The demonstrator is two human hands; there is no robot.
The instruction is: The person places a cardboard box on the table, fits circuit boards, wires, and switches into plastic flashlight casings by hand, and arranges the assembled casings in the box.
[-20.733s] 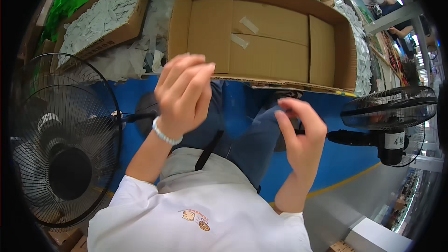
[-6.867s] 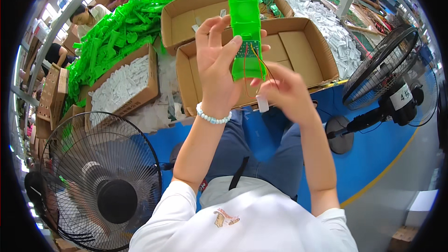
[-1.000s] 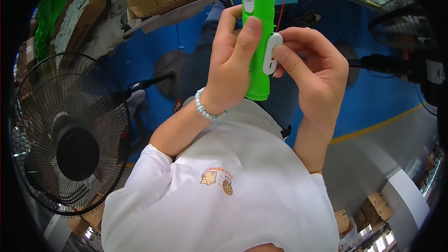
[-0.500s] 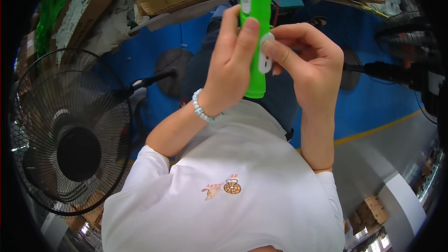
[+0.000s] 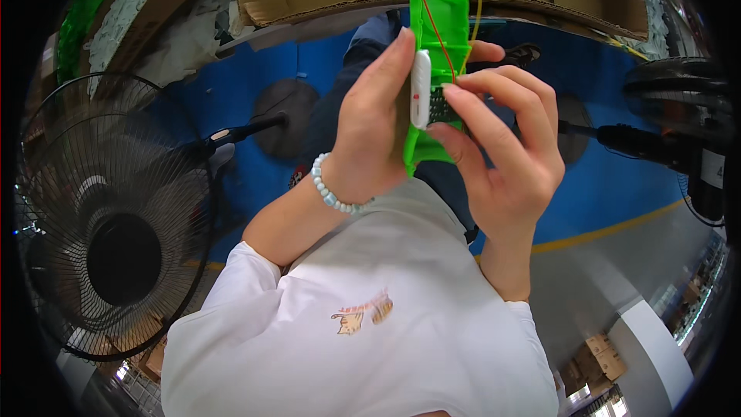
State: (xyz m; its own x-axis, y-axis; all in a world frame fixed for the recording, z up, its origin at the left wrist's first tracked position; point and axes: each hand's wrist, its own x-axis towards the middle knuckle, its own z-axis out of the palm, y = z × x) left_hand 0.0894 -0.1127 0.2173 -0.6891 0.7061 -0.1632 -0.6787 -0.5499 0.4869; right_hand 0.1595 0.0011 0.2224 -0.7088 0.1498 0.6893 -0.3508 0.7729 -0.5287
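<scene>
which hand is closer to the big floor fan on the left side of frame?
Left. The left hand, gripping the green plastic housing, sits on the side toward the floor fan. The right hand is beyond the housing, farther from that fan.

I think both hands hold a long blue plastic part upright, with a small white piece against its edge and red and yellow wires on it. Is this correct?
Not quite: the plastic part is bright green, not blue, as the head view shows. The rest holds: the left hand and right hand hold it upright, the small white piece sits against its edge, and red and yellow wires run along it.
</scene>
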